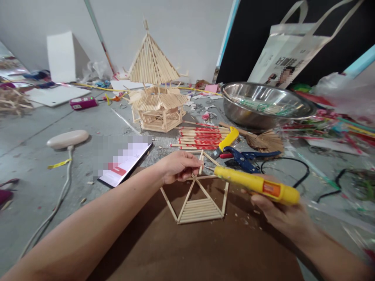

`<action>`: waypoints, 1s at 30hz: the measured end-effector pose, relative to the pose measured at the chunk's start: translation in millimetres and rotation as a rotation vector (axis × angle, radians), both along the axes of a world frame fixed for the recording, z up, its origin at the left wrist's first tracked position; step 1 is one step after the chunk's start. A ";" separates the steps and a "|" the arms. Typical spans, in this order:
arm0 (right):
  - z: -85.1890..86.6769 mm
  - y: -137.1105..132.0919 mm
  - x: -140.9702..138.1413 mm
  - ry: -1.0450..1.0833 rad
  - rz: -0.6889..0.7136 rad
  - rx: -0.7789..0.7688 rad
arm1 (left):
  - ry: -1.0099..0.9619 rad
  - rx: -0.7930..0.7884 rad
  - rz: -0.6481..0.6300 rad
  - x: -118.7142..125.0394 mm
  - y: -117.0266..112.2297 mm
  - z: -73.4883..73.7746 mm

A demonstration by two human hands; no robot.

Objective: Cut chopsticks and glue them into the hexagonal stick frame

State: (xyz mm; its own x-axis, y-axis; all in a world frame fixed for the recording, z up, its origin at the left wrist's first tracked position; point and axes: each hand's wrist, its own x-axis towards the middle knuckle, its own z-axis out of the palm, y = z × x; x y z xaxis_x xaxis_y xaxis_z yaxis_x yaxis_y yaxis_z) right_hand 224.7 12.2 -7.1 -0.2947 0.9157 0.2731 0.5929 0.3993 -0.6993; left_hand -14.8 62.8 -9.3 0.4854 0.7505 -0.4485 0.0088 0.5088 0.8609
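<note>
My left hand (pixel 179 167) pinches a thin wooden stick (pixel 200 162) at the top of a flat frame of sticks (pixel 199 205) that lies on a brown board (pixel 181 242). My right hand (pixel 281 214) grips a yellow glue gun (pixel 258 185), its nozzle pointing left at the joint beside my left fingers. The frame has a filled triangle of stacked sticks at its lower edge.
A stick-built pavilion model (pixel 155 89) stands behind. Wrapped chopsticks (pixel 200 138), blue-and-yellow cutters (pixel 240 154), a stick fan (pixel 266 141) and a steel bowl (pixel 263 105) lie to the right. A phone (pixel 125 164) and a white puck with cable (pixel 67 139) are at left.
</note>
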 end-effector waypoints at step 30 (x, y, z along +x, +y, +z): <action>7.8 16.4 3.0 0.397 0.016 -0.577 | 0.041 0.253 -0.167 -0.2 -5.0 2.6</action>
State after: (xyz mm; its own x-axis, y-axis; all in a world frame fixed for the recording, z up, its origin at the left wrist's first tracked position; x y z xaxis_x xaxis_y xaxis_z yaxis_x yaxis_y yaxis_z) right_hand 227.7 28.7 0.7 -0.2884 0.9430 -0.1659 0.2459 -0.0945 -0.9647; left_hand -15.1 57.8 -6.7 0.5968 0.7520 -0.2798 0.1121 0.2672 0.9571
